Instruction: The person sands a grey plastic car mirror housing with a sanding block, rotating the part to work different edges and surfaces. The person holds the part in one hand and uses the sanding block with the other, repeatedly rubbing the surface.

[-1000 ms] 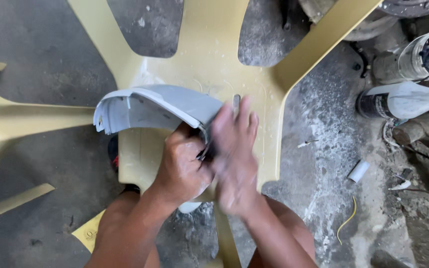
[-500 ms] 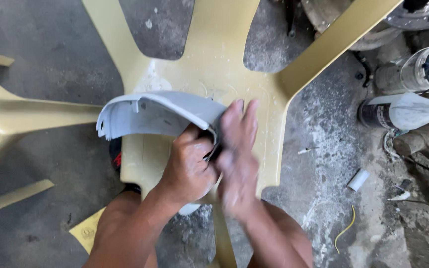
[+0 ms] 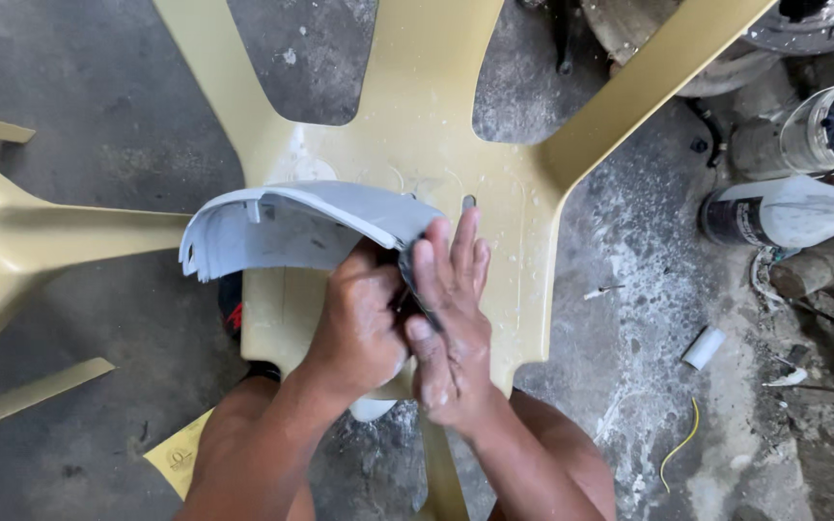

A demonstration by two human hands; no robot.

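Observation:
A curved grey plastic panel [image 3: 291,227] is held above an upturned tan plastic chair [image 3: 417,125]. My left hand [image 3: 359,323] grips the panel's right end from below. My right hand [image 3: 451,318] lies flat against that same end, fingers straight and pointing up, pressing a dark thin sheet [image 3: 415,285] onto the panel's edge. The sheet is mostly hidden between the two hands.
Dusty concrete floor all around. At the right lie a plastic bottle on its side [image 3: 784,212], a clear jar [image 3: 832,125], a small white tube [image 3: 703,347] and a yellow wire [image 3: 678,449]. A yellow paper scrap [image 3: 178,453] lies by my left arm.
My right hand has slid along the panel's end, back and forth, while the left hand kept its grip. The panel has barely shifted.

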